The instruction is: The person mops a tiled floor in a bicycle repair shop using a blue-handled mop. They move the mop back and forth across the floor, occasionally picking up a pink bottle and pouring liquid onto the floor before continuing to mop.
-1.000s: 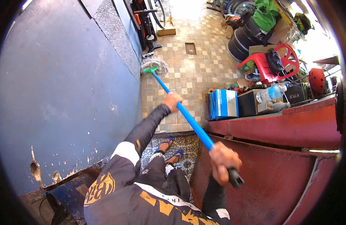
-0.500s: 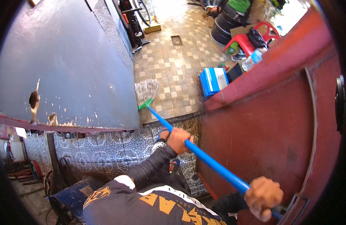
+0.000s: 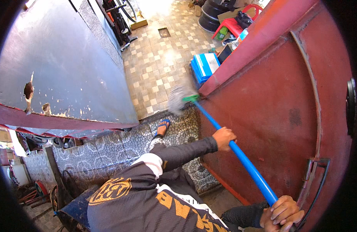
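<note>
Both hands grip a mop (image 3: pixel 251 171) with a blue pole. My left hand (image 3: pixel 224 138) wraps round the pole about midway along it. Lower right, my right hand (image 3: pixel 283 214) closes round the pole's near end. A green clamp (image 3: pixel 190 98) joins the pole to the grey string mop head (image 3: pixel 177 99), which is smeared by motion. That head lies at the doorway's threshold, near the foot of the red door (image 3: pixel 263 116). My foot in a blue flip-flop (image 3: pixel 163 123) stands on the patterned tiles (image 3: pixel 178 135) just left of the pole.
A blue and white box (image 3: pixel 205 67) sits past the threshold beside the red frame. Farther back are a red plastic chair (image 3: pixel 234 27) and dark wheel rims (image 3: pixel 211 17). A grey door panel (image 3: pixel 66 65) bounds the left; a blue drum (image 3: pixel 79 207) stands lower left.
The mop head has swept right and nearer, from beside the grey panel to the red door's foot. Both hands have moved right with the pole, and my view has shifted.
</note>
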The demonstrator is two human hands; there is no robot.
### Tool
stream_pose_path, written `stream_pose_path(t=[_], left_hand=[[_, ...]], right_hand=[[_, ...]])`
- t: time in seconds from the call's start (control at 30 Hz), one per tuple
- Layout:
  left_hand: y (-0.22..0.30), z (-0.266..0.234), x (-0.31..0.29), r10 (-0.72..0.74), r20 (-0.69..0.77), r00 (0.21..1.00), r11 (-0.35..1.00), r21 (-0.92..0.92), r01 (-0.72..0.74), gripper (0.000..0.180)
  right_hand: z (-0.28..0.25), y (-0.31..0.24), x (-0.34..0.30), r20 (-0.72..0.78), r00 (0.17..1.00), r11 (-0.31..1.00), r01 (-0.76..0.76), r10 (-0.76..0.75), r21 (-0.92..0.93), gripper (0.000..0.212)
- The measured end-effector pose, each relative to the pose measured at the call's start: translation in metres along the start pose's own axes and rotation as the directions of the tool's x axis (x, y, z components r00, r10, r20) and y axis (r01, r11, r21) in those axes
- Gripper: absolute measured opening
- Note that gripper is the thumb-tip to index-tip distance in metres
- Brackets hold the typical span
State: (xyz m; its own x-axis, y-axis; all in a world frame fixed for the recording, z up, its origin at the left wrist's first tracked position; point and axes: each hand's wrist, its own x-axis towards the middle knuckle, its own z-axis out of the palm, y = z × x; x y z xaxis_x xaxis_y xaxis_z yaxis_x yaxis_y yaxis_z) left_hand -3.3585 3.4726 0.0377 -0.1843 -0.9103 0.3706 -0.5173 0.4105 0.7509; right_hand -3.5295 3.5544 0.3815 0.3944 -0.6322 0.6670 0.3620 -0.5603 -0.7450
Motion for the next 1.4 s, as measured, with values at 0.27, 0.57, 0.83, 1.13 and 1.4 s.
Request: stream_pose_path(t=[0.27,0.57,0.83,1.13,1.4], left_hand=[[0.020,-0.049,-0.058,-0.120,0.066,0.991,0.993,0.010,0.120,0.016],[0.001,-0.099,-0.124,-0.288,-0.255,0.923,0.928,0.165,0.335,0.023],[-0.082,-0.090,-0.025,-0.053,0.079,0.995,0.989,0.143,0.041,0.021],[-0.380,-0.187,0.042,-0.285,0.288,0.914,0.826,0.557,0.081,0.021],[-0.262,-0.120,0.016,-0.225,0.225,0.948,0.867,0.490,0.089,0.032]], right_hand=[[0.005,0.010,0.018,0.221,0.973,0.976,0.015,-0.065,0.219,0.022],[0.008,0.077,0.019,0.066,0.997,0.865,-0.058,0.029,0.498,0.033],[0.029,0.081,0.036,-0.109,0.993,0.988,-0.031,0.048,0.151,0.028],[0.118,0.343,-0.029,-0.234,0.970,0.998,-0.064,0.068,0.024,0.008],[0.043,0.236,-0.074,-0.243,0.970,1.000,0.006,-0.006,-0.002,0.019]])
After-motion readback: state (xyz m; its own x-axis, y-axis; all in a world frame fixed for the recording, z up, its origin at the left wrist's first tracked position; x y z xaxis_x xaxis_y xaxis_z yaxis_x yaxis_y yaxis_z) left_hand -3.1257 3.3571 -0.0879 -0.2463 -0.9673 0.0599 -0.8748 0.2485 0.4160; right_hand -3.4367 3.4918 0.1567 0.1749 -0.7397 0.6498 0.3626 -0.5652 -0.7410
